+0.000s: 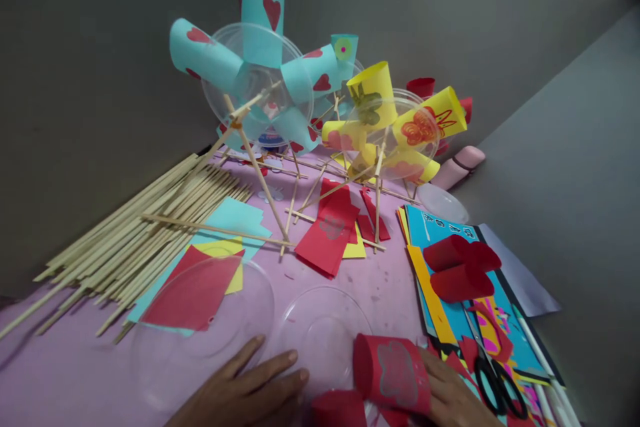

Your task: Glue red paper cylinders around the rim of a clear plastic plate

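Note:
Fingers spread, my left hand reaches in at the bottom centre, at the edge of a round clear plastic lid. I cannot tell whether it presses on the lid. My right hand is closed on the right end of a red paper roll with a grey flower shape on its side. This roll is over the lid's right side. Another red paper roll shows below it, cut off by the frame. A second clear lid lies to the left, partly over a red paper sheet.
Wooden sticks lie in a heap at left. Stick-framed wheels stand behind, one with blue rolls, one with yellow rolls. Red strips lie mid-table. At right are scissors and red rolls on a blue book.

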Available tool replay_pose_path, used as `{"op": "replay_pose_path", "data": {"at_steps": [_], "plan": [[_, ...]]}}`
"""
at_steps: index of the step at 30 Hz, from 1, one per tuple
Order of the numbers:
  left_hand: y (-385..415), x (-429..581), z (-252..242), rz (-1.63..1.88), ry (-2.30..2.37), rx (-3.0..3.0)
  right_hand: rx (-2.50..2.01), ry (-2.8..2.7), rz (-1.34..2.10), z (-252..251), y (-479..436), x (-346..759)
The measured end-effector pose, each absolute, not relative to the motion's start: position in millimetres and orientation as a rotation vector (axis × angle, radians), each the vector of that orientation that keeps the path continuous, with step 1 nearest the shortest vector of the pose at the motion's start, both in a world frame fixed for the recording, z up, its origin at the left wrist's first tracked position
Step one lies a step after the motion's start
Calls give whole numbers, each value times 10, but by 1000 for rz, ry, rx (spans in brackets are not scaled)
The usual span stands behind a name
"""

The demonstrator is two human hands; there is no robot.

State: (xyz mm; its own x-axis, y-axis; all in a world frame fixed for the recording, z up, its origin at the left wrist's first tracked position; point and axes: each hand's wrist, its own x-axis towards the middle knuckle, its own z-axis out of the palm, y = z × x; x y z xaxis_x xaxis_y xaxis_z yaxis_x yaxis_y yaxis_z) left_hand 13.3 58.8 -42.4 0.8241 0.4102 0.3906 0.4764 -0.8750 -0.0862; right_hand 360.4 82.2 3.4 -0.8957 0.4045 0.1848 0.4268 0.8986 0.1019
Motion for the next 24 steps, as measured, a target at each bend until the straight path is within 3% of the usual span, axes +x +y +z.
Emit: {"op": "replay_pose_path", "data": {"at_steps": [6, 13, 24], "plan": [[590, 131, -412, -555, -694, -2833, -529, -2947, -181, 20, 903, 3582], [594, 134, -446, -628, -720, -2836, -494, -2934, -457, 45, 938, 3498], [596, 127, -447, -613, -717, -2872, -526, -2987, -337, 14, 886, 3580]]}}
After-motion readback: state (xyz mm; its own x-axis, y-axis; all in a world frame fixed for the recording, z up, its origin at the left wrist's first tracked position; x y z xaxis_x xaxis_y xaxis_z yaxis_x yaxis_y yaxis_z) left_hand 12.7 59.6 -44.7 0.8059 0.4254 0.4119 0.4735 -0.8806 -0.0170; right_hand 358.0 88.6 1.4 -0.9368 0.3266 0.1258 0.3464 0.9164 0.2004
